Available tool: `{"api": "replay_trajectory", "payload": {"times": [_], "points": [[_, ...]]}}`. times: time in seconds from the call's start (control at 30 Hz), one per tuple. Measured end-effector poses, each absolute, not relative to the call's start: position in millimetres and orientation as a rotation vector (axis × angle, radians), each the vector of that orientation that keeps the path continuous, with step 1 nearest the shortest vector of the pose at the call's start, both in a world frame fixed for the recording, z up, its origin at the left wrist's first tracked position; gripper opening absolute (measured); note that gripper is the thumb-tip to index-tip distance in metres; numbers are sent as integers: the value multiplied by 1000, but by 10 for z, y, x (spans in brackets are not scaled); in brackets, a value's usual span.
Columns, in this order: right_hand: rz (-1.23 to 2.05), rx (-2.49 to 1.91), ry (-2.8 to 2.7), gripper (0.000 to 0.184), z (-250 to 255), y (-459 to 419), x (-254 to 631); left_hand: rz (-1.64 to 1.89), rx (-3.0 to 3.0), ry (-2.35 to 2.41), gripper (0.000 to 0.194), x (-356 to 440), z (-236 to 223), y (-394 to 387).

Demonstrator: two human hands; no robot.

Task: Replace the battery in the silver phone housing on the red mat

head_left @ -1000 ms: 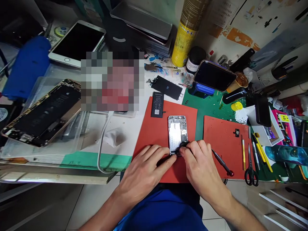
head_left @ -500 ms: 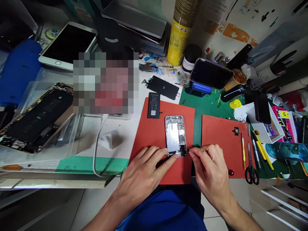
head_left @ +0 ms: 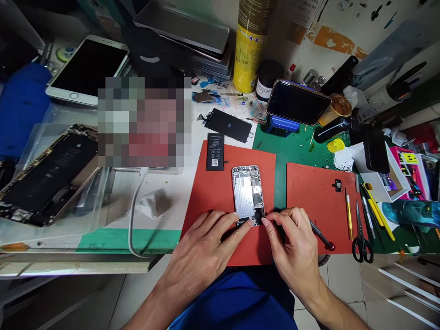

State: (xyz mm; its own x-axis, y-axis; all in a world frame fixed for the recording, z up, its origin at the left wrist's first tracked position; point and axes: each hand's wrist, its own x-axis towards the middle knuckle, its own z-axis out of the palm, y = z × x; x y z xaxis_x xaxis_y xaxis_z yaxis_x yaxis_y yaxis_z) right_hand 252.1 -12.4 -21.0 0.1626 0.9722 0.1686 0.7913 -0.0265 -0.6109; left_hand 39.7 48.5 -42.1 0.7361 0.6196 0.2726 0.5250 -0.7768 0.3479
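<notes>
An opened phone housing [head_left: 244, 192], silvery inside with small boards along its right side, lies on a red mat [head_left: 202, 201]. My left hand [head_left: 206, 245] holds its bottom end, fingertips at the lower left and thumb along the bottom edge. Thumb and index finger of my right hand [head_left: 295, 243] are pinched at the housing's lower right corner. Anything between them is too small to make out. Above the housing lie a black phone battery [head_left: 215, 152] and a dark phone screen [head_left: 229, 125] with its flex cable.
On a second red mat [head_left: 316, 192] lie a small black part [head_left: 338, 185] and a dark rod with a red end [head_left: 322, 236]. Scissors [head_left: 362, 243], tweezers and a yellow brush [head_left: 380, 211] are on the right. Another opened phone [head_left: 48, 178] lies left; a phone stands on a blue holder [head_left: 283, 123].
My right fingertips have moved left, from beside the housing to its lower right corner. More of the dark rod shows beside that hand. My left hand stays on the housing; the view has shifted slightly.
</notes>
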Motion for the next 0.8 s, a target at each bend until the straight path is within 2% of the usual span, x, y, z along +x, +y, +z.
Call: {"api": "replay_trajectory", "payload": {"times": [0.2,0.5,0.8], "points": [[439,-1899,-1593,7,-235,-106,2441,551,2709,906,46,403,-433,472],[505,-1930,-1563,9,-249,-79,2433,526,2732,921,51,389,-444,464],[558,-1931,-1562,10,-230,-70,2437,595,2674,907,44,396,-451,459]]}}
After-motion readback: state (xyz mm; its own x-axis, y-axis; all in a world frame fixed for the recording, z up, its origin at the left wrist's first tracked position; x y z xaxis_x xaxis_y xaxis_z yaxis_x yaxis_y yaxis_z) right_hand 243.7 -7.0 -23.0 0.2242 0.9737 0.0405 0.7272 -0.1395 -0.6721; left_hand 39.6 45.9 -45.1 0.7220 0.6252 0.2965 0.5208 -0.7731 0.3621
